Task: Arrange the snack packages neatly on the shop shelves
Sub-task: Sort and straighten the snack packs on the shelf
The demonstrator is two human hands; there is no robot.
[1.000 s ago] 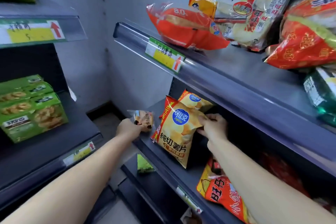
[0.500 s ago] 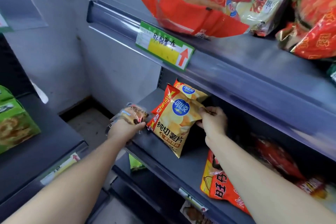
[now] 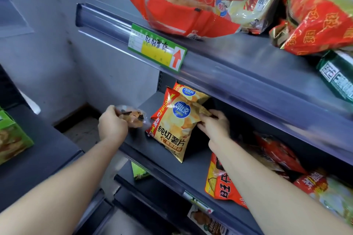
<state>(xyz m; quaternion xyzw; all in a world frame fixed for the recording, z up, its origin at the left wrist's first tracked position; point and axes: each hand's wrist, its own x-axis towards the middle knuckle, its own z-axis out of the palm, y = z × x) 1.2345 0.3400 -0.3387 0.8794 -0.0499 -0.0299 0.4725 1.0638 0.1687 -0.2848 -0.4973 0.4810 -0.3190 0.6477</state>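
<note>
A yellow chip bag stands upright at the left end of the middle shelf, with a second matching bag behind it. My right hand pinches the front bag's upper right corner. My left hand holds a small clear-wrapped orange snack packet at the shelf's left edge, just left of the chip bag.
Large red and yellow snack bags crowd the top shelf above a green price tag. An orange bag and other packets lie on the middle shelf to the right. Green boxes sit on the left unit. A green packet lies below.
The view has moved closer and to the right. My left hand has brought the small packet nearer to the chip bag, and my right hand has kept its hold on the bag.
</note>
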